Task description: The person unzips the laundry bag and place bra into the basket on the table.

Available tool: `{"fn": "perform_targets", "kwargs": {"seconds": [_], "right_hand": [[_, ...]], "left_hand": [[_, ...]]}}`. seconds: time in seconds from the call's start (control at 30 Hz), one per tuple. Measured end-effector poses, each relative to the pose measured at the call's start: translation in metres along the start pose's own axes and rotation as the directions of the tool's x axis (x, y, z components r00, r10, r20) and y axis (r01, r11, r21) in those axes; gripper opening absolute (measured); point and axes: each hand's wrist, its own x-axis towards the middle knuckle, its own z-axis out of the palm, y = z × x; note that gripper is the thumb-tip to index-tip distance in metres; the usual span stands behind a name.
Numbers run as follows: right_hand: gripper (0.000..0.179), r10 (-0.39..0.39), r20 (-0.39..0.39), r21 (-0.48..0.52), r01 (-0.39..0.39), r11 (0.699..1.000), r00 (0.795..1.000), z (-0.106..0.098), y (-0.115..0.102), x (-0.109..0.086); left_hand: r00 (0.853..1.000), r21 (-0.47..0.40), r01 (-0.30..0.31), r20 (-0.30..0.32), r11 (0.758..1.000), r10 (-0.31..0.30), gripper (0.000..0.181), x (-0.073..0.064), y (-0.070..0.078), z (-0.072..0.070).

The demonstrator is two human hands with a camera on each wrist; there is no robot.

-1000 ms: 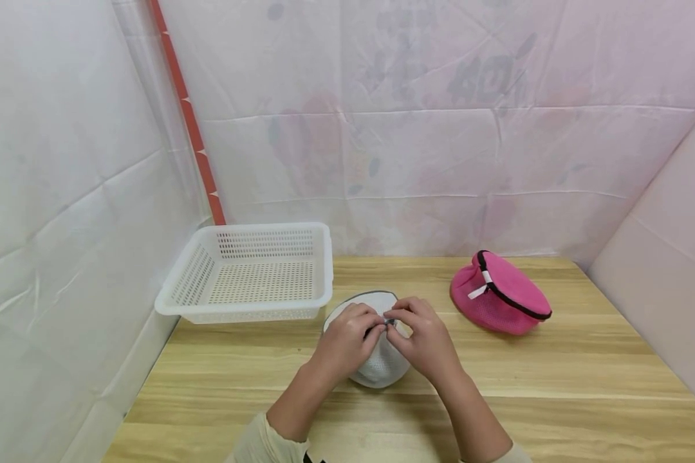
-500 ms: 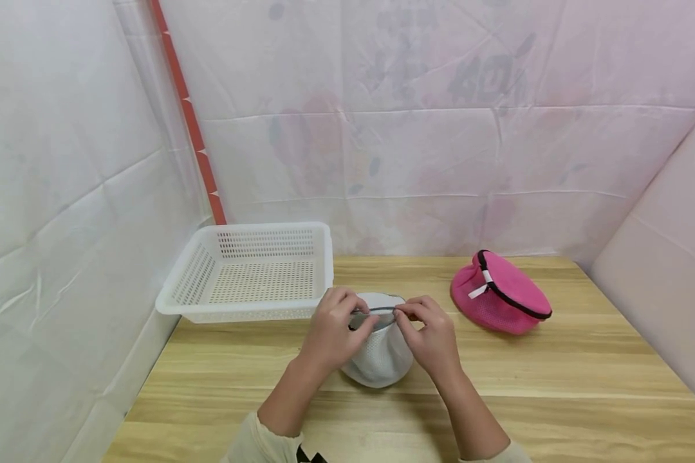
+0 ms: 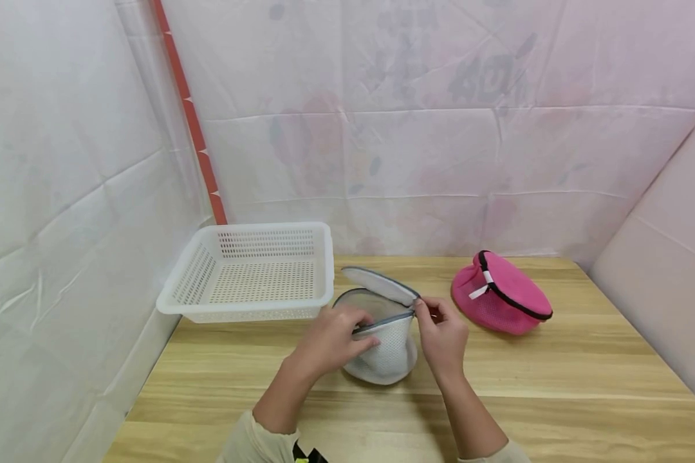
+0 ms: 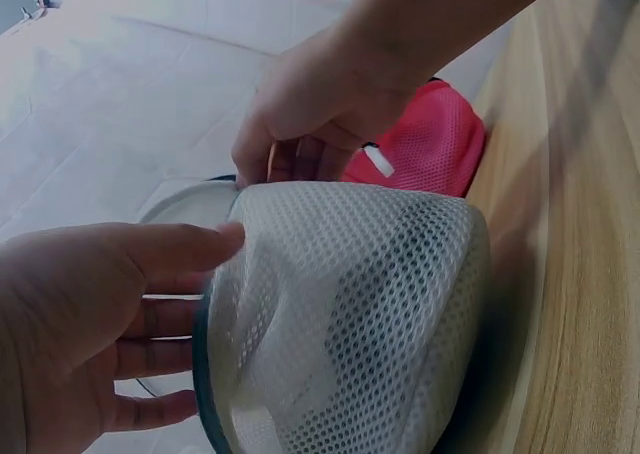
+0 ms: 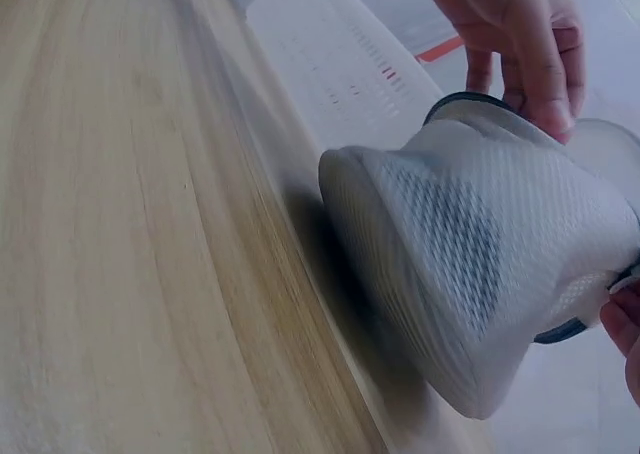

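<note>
A white mesh laundry bag (image 3: pixel 382 363) with a grey zip edge stands on the table in the head view, its round lid (image 3: pixel 376 281) lifted and tilted back. My left hand (image 3: pixel 333 341) pinches the near-left rim, thumb outside and fingers inside the opening. At the right end of the opening, my right hand (image 3: pixel 444 331) pinches the zip edge where lid and body meet. The left wrist view shows the mesh side (image 4: pixel 350 314) close up, with a dark patch showing through it. Fingers hide whatever zip pull is there.
A white perforated plastic basket (image 3: pixel 240 313) stands at the back left, close to the bag. To the right lies a pink mesh laundry bag (image 3: pixel 512 286) with a black zip and white tab. White sheeting (image 3: pixel 417 154) encloses the wooden table (image 3: pixel 556 399) at the back and sides.
The bag's lid has come up and its opening has widened. My hands have moved apart: the left slid along the rim to the left, the right slightly to the right.
</note>
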Motion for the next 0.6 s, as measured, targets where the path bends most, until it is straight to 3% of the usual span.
{"fn": "perform_targets", "kwargs": {"seconds": [0.07,0.13,0.27,0.33,0.43,0.53,0.6], "right_hand": [[0.013,0.157,-0.006,0.102,-0.155,0.983,0.988,0.000,0.000,0.001],[0.018,0.304,-0.001,0.209,-0.297,0.932,0.953,-0.001,0.000,0.003],[0.016,0.518,0.037,0.407,-0.486,0.774,0.855,-0.002,0.003,0.008],[0.013,0.583,0.070,0.485,-0.538,0.690,0.810,-0.003,0.006,0.010],[0.015,0.640,0.128,0.555,-0.590,0.587,0.757,-0.004,0.014,0.012],[0.020,0.670,0.192,0.537,-0.648,0.540,0.717,-0.005,0.021,0.013],[0.021,0.677,0.251,0.453,-0.702,0.550,0.692,-0.006,0.024,0.014]], "left_hand": [[0.999,-0.002,0.009,0.031,1.000,-0.009,0.027,0.001,0.000,0.001],[0.999,0.009,0.003,0.050,1.000,-0.003,0.025,0.001,0.000,0.002],[0.994,0.040,-0.019,0.111,0.999,0.015,0.019,0.001,0.001,0.005],[0.988,0.034,-0.021,0.151,0.999,0.015,0.014,0.001,0.002,0.007],[0.978,0.030,-0.022,0.207,0.999,0.016,0.007,0.001,0.004,0.009],[0.968,0.047,-0.047,0.247,0.998,0.034,0.011,0.001,0.006,0.011],[0.962,0.067,-0.071,0.268,0.995,0.050,0.015,0.001,0.008,0.012]]}}
